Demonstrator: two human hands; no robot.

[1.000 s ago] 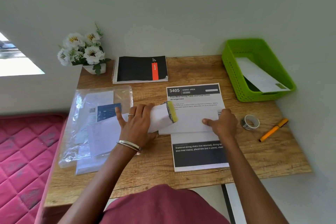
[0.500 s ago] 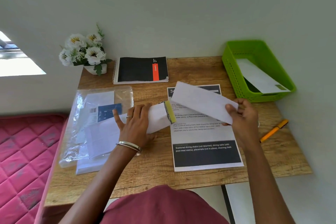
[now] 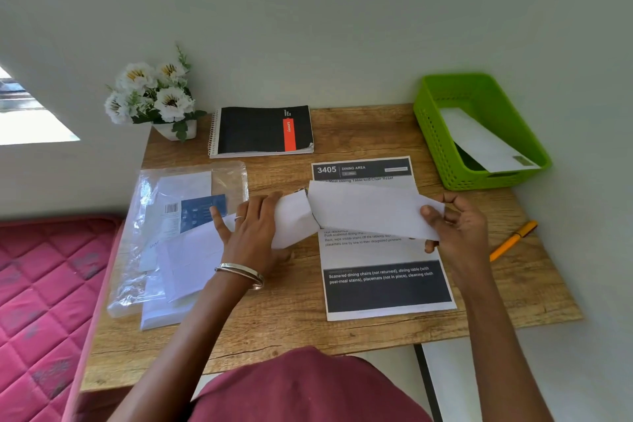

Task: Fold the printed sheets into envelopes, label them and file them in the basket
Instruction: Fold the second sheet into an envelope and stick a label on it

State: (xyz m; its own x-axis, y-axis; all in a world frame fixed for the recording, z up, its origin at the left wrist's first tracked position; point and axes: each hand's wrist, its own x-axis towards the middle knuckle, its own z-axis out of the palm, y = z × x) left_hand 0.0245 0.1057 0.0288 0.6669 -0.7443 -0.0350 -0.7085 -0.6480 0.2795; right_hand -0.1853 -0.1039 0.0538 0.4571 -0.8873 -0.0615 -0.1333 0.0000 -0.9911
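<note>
Wood-grain laminate covers the tabletop, matte and streaked. On it lies a flat printed sheet with dark header and footer bands; its middle text is partly covered by a white folded sheet, which the right hand pinches at its right end, thumb on top. The left hand wraps around a white envelope whose open end meets the folded sheet; how far the sheet has entered is hard to tell. A perforated green plastic basket at the back right holds one white envelope. A crinkled clear plastic bag of envelopes lies left; an orange pen lies right.
</note>
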